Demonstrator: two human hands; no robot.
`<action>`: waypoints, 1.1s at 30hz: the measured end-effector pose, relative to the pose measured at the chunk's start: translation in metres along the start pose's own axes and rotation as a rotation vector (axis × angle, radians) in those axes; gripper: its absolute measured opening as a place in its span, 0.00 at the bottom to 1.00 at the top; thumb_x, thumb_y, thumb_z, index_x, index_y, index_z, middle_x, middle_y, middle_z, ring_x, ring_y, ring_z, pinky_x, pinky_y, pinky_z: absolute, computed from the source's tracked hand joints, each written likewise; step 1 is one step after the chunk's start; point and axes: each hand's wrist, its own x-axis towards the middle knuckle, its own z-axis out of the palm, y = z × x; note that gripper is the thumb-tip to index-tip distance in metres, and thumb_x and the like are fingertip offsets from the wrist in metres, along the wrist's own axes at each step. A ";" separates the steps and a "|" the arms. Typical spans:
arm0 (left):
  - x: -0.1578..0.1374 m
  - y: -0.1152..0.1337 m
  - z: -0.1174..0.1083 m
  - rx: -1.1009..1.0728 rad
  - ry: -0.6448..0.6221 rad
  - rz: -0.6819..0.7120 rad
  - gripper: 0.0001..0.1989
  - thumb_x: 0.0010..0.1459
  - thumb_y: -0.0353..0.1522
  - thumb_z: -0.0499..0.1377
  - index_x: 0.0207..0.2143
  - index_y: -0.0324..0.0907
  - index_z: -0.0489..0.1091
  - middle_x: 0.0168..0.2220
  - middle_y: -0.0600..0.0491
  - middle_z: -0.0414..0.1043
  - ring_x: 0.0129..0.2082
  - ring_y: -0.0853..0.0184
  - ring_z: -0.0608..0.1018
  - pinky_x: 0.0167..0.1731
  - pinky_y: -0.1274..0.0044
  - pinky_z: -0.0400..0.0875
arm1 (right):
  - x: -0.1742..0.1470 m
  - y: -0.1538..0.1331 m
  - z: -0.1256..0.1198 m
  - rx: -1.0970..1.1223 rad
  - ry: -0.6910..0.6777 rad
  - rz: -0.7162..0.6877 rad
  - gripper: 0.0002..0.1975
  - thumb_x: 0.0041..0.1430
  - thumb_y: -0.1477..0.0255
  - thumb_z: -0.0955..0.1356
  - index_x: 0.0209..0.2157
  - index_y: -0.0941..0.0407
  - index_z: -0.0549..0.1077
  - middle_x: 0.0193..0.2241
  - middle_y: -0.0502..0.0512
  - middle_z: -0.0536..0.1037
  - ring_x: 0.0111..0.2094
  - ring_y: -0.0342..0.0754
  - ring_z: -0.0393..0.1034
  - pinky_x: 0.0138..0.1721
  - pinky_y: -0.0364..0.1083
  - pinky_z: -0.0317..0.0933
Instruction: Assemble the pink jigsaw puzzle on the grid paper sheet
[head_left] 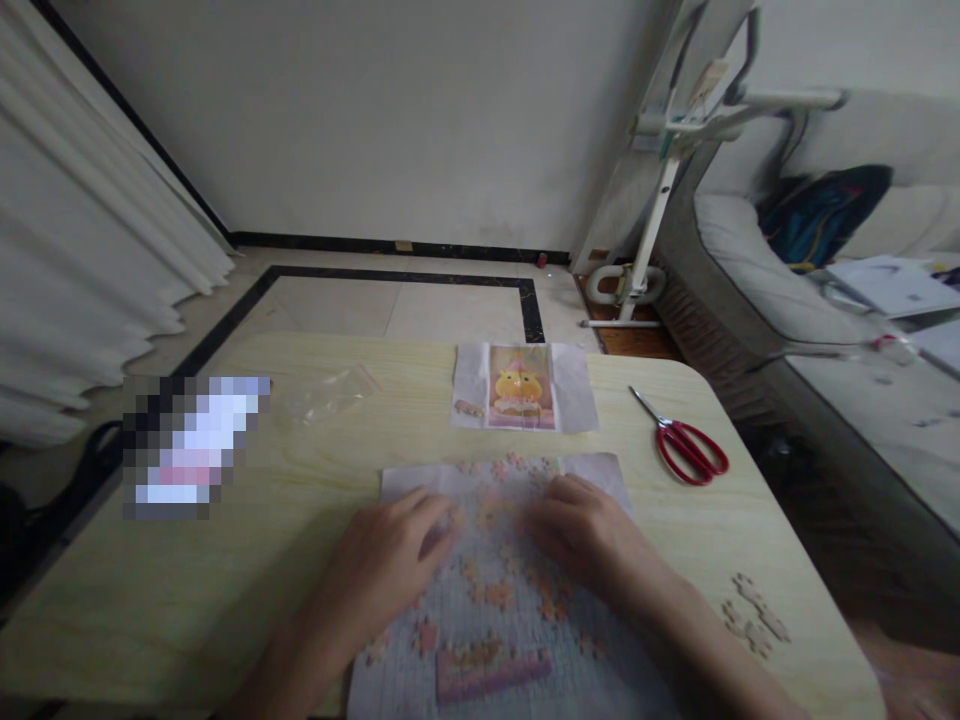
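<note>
Small jigsaw pieces [491,595] in pink, orange and yellow lie scattered over a pale sheet of lined paper [600,475]. A joined purple-pink strip of jigsaw [491,680] rests near the front of that sheet. Over its left side is my left hand [409,540], thumb and fingers drawn together above the pieces. Facing it, my right hand [574,520] has its fingers curled in over the sheet's right side. Both sets of fingertips are blurred, so whatever they grip cannot be made out. Beyond them lies a creased picture sheet [521,390] showing a yellow character.
Red-handled scissors [686,450] lie on the table [247,600] at right, with several joined pieces [754,615] nearer its edge. A clear plastic bag [330,395] and a pixelated bright object [199,445] are left. Exercise equipment [645,220] and a sofa [780,290] stand beyond.
</note>
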 end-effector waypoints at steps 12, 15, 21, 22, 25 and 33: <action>-0.001 -0.001 0.000 0.000 -0.018 0.028 0.07 0.64 0.31 0.56 0.39 0.44 0.74 0.36 0.52 0.76 0.35 0.63 0.79 0.34 0.73 0.70 | 0.000 0.000 0.001 0.013 0.005 -0.007 0.14 0.67 0.75 0.62 0.26 0.56 0.71 0.28 0.54 0.70 0.31 0.47 0.64 0.31 0.46 0.58; -0.002 -0.003 0.002 0.003 0.020 0.043 0.08 0.63 0.32 0.57 0.43 0.44 0.74 0.37 0.51 0.77 0.36 0.63 0.79 0.36 0.74 0.72 | 0.000 0.000 0.001 0.019 0.004 -0.003 0.14 0.67 0.74 0.63 0.26 0.56 0.71 0.28 0.54 0.70 0.31 0.47 0.65 0.31 0.46 0.59; 0.001 -0.001 0.002 -0.003 0.021 0.051 0.10 0.64 0.32 0.56 0.46 0.45 0.74 0.38 0.52 0.77 0.35 0.65 0.79 0.35 0.74 0.71 | 0.000 0.002 0.002 0.012 0.008 -0.005 0.13 0.66 0.75 0.62 0.26 0.55 0.70 0.27 0.54 0.70 0.30 0.47 0.64 0.30 0.47 0.58; 0.001 0.000 0.001 -0.007 0.012 0.051 0.09 0.64 0.32 0.56 0.45 0.45 0.74 0.37 0.52 0.77 0.35 0.65 0.79 0.34 0.74 0.71 | 0.000 0.002 0.002 0.014 0.011 -0.008 0.13 0.66 0.76 0.62 0.26 0.55 0.70 0.28 0.54 0.70 0.30 0.47 0.64 0.31 0.47 0.58; 0.002 0.001 0.000 -0.024 0.003 0.048 0.08 0.64 0.31 0.57 0.42 0.45 0.75 0.36 0.53 0.76 0.34 0.65 0.79 0.32 0.75 0.69 | 0.000 0.001 0.001 0.019 0.005 -0.002 0.13 0.66 0.75 0.63 0.26 0.55 0.70 0.28 0.54 0.70 0.31 0.48 0.65 0.31 0.47 0.59; 0.000 -0.002 0.002 -0.028 0.040 0.010 0.07 0.64 0.33 0.57 0.32 0.43 0.71 0.31 0.55 0.74 0.30 0.66 0.77 0.29 0.76 0.65 | -0.001 0.001 0.001 0.022 0.000 0.002 0.13 0.66 0.75 0.63 0.26 0.55 0.69 0.28 0.54 0.70 0.31 0.47 0.64 0.31 0.46 0.58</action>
